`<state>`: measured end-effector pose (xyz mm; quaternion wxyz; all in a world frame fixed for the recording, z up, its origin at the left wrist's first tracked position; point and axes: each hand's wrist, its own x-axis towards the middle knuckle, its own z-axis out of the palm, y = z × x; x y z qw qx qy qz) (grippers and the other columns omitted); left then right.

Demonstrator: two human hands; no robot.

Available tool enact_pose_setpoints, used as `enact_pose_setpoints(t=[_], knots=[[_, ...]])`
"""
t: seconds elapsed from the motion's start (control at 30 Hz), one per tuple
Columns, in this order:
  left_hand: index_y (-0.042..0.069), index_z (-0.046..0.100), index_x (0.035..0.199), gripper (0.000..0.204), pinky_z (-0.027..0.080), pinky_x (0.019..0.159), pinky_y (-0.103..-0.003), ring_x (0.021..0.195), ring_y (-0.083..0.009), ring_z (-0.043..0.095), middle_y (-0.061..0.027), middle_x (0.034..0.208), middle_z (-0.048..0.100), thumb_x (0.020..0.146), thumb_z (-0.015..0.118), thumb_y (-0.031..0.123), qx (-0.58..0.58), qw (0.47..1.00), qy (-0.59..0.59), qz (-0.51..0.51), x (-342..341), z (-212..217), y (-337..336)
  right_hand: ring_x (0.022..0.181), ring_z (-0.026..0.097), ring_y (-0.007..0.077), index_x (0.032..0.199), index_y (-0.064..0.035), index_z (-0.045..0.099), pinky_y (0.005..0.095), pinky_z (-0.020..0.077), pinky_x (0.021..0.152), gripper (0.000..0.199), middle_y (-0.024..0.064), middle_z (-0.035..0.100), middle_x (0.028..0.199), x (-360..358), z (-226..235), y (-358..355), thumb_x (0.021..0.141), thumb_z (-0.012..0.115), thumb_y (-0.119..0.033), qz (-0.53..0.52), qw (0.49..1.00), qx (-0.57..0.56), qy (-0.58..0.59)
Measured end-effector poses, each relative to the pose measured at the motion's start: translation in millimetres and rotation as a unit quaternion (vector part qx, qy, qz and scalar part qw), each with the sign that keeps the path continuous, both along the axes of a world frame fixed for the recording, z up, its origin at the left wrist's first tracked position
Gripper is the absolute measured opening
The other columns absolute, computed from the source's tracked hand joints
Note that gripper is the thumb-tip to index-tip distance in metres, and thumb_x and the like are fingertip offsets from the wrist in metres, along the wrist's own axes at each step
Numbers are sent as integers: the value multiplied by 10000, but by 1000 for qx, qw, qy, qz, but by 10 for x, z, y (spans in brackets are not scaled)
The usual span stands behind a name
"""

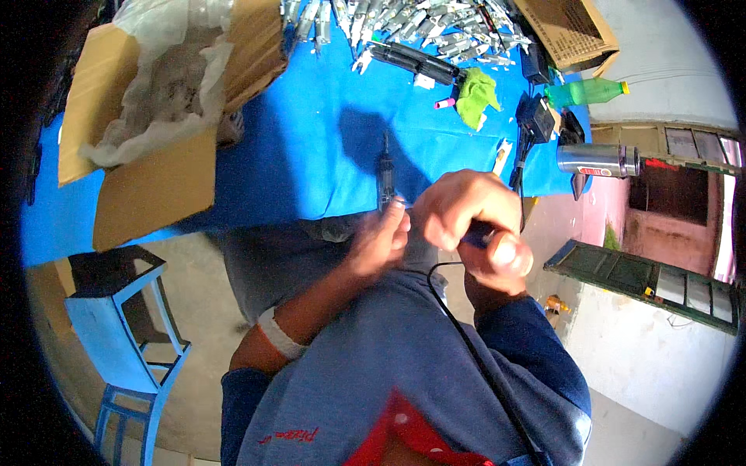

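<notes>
My left hand (pixel 379 237) grips the lower end of a slim dark pen-shaped part (pixel 385 175) that stands up over the blue table (pixel 311 147). My right hand (pixel 475 225) is closed around a dark blue tool handle (pixel 478 233), thumb on top, right beside the left hand. A black cable (pixel 466 342) runs from that handle down across my grey sweater. Both hands hover at the table's near edge, above my lap.
An open cardboard box (pixel 148 116) with a plastic liner sits at the left. A heap of silvery parts (pixel 420 27) lies at the back, with a green cloth (pixel 475 95), a black adapter (pixel 535 118), a green bottle (pixel 587 92) and a steel flask (pixel 598 160). A blue stool (pixel 124 326) stands lower left.
</notes>
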<state>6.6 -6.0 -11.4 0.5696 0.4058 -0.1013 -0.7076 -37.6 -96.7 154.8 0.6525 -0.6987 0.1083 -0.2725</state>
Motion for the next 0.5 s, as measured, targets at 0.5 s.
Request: enact_pose_setpoints(t=[0.5], knots=[[78,466,770,454,262,389,-253,411,-85,324,20,533,376,897,443,513,32,997,62,-27,89,146,37,544,346,142,715,-77,366,272,322,471,438,39,329,688,102,-141,193,865,488,-471,-221,949,138,-178]])
